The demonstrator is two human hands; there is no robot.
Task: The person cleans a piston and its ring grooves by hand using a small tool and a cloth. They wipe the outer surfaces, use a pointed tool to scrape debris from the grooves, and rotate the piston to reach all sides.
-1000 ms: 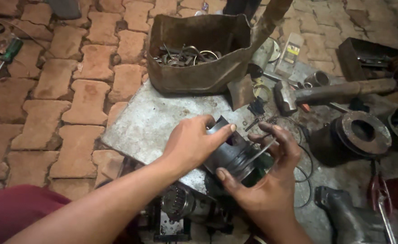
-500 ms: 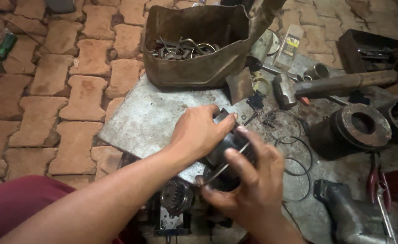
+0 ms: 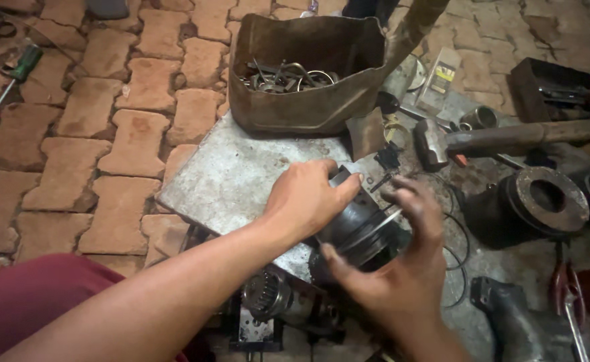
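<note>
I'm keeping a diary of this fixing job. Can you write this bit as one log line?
left hand: grips dark piston on top | right hand: cups piston, fingers at thin ring | under: grey metal plate | nearby: hammer

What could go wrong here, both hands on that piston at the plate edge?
The piston sits at the metal plate's edge, gripped by the left hand and right hand; a slip could drop it onto the parts below. The thin ring across it might spring or nick fingers. Loose rings nearby could snag.

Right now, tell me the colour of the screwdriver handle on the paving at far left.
Green with a black end, on the screwdriver; seen in the head view.
</note>
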